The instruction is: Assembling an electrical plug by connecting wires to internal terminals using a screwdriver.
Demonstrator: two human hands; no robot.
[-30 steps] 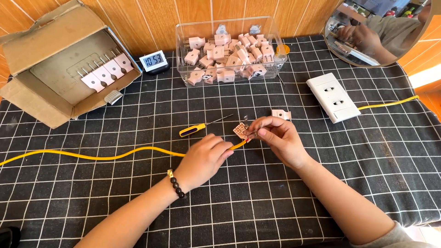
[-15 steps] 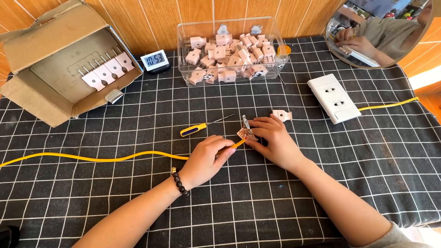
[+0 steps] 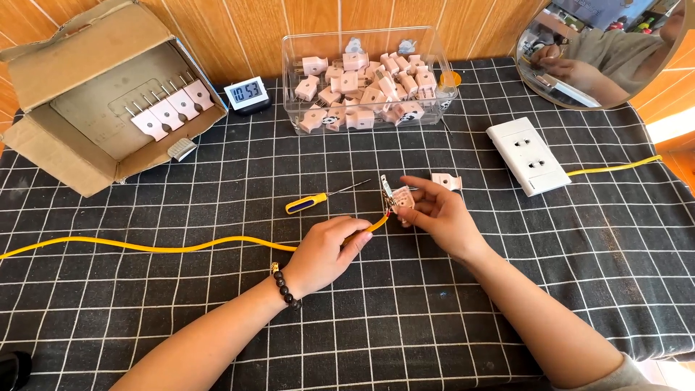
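My left hand (image 3: pixel 329 250) pinches the end of a yellow cable (image 3: pixel 145 246) that runs off to the left across the checked black cloth. My right hand (image 3: pixel 438 213) holds a small pink plug half (image 3: pixel 397 197) with metal prongs upright, right at the cable's tip. The cable end meets the plug between the two hands. A second pink plug half (image 3: pixel 447 180) lies on the cloth just behind my right hand. A yellow-handled screwdriver (image 3: pixel 318 200) rests on the cloth just beyond my left hand.
A clear plastic bin (image 3: pixel 293 116) of several pink plugs stands at the back. A cardboard box (image 3: pixel 51 156) with finished plugs lies at the back left, beside a small digital clock (image 3: pixel 247 93). A white wall socket (image 3: pixel 529 156) with yellow lead sits right; a round mirror (image 3: pixel 601 54) leans behind.
My right hand has turned the plug half so its prongs now stand upright. The cable end has stayed against it, and both hands kept their place.
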